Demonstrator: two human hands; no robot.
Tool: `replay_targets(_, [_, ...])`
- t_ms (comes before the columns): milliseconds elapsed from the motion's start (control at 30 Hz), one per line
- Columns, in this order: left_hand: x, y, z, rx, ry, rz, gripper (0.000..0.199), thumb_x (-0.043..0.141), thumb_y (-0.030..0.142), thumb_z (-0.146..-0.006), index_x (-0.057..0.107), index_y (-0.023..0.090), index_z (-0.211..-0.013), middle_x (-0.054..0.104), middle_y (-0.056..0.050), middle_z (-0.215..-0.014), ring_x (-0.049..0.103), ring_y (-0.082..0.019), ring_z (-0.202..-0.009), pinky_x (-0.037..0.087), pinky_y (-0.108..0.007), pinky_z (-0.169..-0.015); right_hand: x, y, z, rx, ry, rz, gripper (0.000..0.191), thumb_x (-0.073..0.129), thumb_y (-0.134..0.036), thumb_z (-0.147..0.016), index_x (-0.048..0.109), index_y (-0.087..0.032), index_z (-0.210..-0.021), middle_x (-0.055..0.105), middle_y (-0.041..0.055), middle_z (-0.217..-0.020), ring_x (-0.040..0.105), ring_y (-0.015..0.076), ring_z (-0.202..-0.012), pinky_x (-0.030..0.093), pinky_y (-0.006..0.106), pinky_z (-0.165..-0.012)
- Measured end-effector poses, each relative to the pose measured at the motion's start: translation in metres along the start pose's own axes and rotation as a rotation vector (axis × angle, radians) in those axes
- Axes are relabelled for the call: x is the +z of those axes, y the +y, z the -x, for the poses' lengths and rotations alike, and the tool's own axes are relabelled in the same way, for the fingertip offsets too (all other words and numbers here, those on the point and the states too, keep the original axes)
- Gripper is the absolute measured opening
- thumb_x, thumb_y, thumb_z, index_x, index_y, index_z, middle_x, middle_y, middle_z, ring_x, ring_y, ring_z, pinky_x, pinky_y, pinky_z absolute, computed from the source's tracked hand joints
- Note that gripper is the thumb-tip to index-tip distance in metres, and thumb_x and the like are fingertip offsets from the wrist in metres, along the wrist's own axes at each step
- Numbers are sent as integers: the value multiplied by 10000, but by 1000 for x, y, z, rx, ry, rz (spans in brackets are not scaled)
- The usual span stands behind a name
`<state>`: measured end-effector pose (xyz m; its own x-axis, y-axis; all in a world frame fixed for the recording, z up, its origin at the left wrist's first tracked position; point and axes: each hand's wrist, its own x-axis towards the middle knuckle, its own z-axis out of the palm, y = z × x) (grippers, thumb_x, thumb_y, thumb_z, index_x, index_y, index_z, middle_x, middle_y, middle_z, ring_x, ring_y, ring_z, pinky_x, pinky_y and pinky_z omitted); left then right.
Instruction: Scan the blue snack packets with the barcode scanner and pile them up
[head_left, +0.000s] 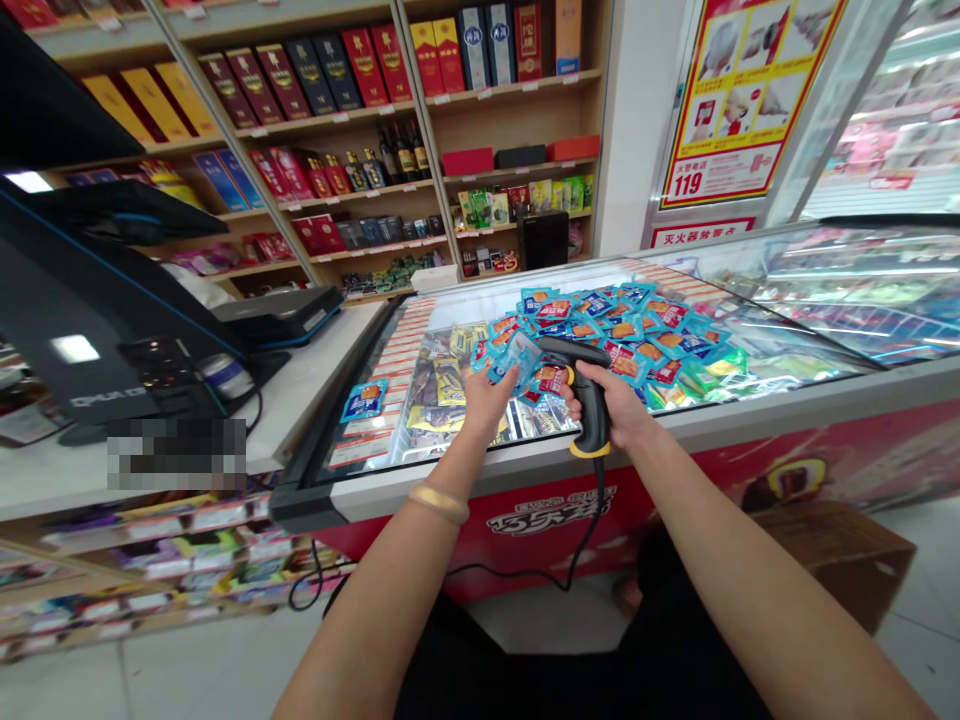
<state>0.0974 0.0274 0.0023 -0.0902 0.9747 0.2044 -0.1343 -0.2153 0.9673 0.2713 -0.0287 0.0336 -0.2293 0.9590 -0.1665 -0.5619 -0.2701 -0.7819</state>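
Note:
My right hand [616, 400] is wrapped round the grip of a black and yellow barcode scanner [594, 412], whose head points left and whose cord hangs down. In my left hand [489, 396] is a small light-blue snack packet [523, 352], pinched between thumb and fingers with a pale side up, close to the scanner's head. Beneath both hands, a heap of blue and red snack packets [622, 328] lies on the glass top of a chest freezer [442, 465]. One separate blue packet [365, 400] rests at the glass's left end.
To the left stands a counter [319, 375] with a dark checkout terminal [97, 310]. Shelves of boxes and bottles [330, 165] line the back wall. A cardboard box [832, 550] sits on the floor at right. The scanner cord [517, 572] loops along the freezer's red front.

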Motion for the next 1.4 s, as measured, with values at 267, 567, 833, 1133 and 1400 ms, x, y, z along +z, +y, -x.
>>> replay_targets(267, [-5,-6,-6,113,59,-179,265,728,413,-674,713,156,-735,652,28,-634,541,-101,-552,465,-230,-580,0,1,1,1,-36,47,244,615,-339,-851,629,-141,-708,585,7,-574,501,73,-417,418,164,-390])
replay_targets(567, [-5,-5,-6,162,70,-261,238,715,386,-698,713,148,-699,650,10,-621,539,-115,-563,444,-233,-573,-3,3,1,-23,-71,58,254,689,-379,-793,612,-150,-714,584,-7,-587,504,70,-432,427,164,-407])
replay_targets(833, [-36,16,-1,299,142,-482,418,633,289,-791,711,164,-1182,743,-12,-805,653,-146,-685,529,-261,-692,10,7,-6,-6,-80,-18,208,664,-364,-820,614,-166,-784,581,-10,-598,482,76,-432,430,176,-405])
replay_targets(1133, [-183,48,-6,337,258,-1241,441,458,278,-891,651,178,-1275,625,-133,-1358,570,-271,-1276,381,-464,-1140,95,58,-45,173,-111,-132,211,612,-307,-883,579,-170,-726,571,-11,-542,480,81,-407,426,183,-393])
replay_targets(1400, [-201,38,2,39,135,-1627,611,443,396,-928,425,147,-1485,342,-214,-1579,277,-390,-1480,208,-609,-1181,128,75,-58,256,-100,-132,269,579,-306,-916,564,-167,-686,552,-18,-503,471,74,-385,413,171,-387])
